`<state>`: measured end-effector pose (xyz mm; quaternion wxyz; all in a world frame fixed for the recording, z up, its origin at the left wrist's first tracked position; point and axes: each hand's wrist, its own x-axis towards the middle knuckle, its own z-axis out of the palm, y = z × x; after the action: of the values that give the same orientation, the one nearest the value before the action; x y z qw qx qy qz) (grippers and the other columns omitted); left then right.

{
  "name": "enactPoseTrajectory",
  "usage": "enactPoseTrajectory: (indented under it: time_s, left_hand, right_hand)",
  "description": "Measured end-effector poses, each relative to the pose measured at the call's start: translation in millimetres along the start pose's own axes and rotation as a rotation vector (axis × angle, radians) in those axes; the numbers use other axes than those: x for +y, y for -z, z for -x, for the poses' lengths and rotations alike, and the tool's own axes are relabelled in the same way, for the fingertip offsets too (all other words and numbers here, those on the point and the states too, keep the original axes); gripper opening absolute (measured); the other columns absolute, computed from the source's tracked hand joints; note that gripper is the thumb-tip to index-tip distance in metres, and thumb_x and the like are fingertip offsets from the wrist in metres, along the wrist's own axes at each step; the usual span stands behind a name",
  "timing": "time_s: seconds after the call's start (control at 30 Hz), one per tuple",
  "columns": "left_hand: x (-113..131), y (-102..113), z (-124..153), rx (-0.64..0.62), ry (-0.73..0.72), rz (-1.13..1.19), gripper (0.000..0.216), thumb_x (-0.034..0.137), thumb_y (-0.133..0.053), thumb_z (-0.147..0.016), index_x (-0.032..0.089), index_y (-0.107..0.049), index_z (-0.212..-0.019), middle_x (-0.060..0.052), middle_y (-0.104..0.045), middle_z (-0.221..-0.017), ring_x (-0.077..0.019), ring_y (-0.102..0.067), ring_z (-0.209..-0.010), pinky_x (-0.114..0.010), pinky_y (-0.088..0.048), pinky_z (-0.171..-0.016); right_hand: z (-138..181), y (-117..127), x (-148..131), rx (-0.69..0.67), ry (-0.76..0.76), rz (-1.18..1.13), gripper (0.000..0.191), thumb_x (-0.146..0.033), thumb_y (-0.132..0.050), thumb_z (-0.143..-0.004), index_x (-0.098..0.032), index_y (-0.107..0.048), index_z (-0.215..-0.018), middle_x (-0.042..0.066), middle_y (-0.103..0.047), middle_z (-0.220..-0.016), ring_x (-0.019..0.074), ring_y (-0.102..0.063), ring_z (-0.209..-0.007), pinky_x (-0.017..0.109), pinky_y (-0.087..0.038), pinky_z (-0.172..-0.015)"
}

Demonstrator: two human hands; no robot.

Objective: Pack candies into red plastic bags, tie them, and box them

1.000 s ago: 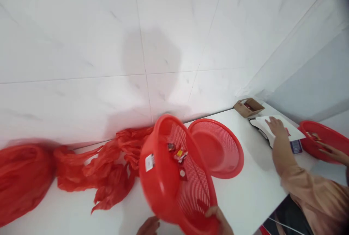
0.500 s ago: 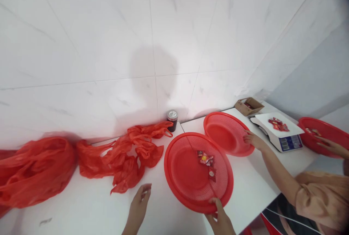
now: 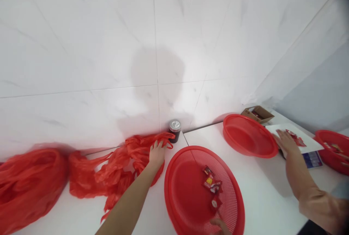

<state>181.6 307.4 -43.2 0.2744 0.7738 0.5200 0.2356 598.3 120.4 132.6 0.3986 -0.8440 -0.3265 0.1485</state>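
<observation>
The left hand lies open on the red bags, not grabbing one yet. The right hand touches the basket rim; I cannot tell its grip. Candies sit just above it.

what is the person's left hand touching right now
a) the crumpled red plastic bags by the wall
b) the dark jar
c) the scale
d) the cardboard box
a: the left hand rests on the crumpled red plastic bags by the wall, with the dark jar just beyond its fingers and untouched, while the right hand is at the near rim of the red basket.
</observation>
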Motion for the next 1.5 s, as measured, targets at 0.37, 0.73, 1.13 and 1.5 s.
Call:
enactPoseTrajectory:
  time_s: [0.37,0.73,1.13,1.5]
  left_hand:
    - [16.0,82.4,118.2,0.132,0.083,0.522,0.004,0.026,-0.052,-0.085,0.023,-0.052,-0.085,-0.005,-0.067,-0.096,-0.0190,-0.065,-0.089,-0.031,-0.051,-0.079]
    - [26.5,75.8,320.1,0.163,0.694,1.213,0.032,0.023,-0.076,-0.063,0.019,-0.045,-0.060,0.002,-0.059,-0.069,-0.0136,-0.055,-0.065,-0.024,-0.045,-0.061]
    - [-24.1,106.7,384.1,0.517,0.971,1.477,0.035,0.006,-0.071,-0.049,0.018,-0.038,-0.052,0.001,-0.055,-0.076,-0.0147,-0.058,-0.077,-0.025,-0.053,-0.069]
    - [11.8,120.9,369.4,0.527,0.138,-0.031,0.014,0.020,-0.062,-0.078,0.028,-0.069,-0.087,-0.008,-0.045,-0.136,-0.0331,-0.034,-0.134,-0.056,-0.025,-0.110]
  right_hand:
    - [245.7,-203.0,-17.1,-0.467,0.108,-0.269,0.026,-0.045,-0.051,-0.088,-0.024,-0.065,-0.096,0.007,-0.071,-0.099,0.0229,-0.066,-0.094,0.034,-0.054,-0.082]
    - [318.2,-232.2,-30.8,-1.175,0.814,0.387,0.022,-0.034,-0.057,-0.087,-0.020,-0.070,-0.076,0.005,-0.073,-0.073,0.0182,-0.063,-0.072,0.034,-0.039,-0.086]
    - [357.2,-222.4,-16.5,-1.118,0.604,0.307,0.013,-0.015,-0.050,-0.080,-0.022,-0.060,-0.084,0.001,-0.069,-0.081,0.0158,-0.061,-0.073,0.024,-0.037,-0.064]
    - [372.0,-234.4,-43.7,-0.878,0.621,0.126,0.015,-0.028,-0.047,-0.091,-0.022,-0.059,-0.082,0.001,-0.066,-0.080,0.0159,-0.058,-0.071,0.026,-0.037,-0.065]
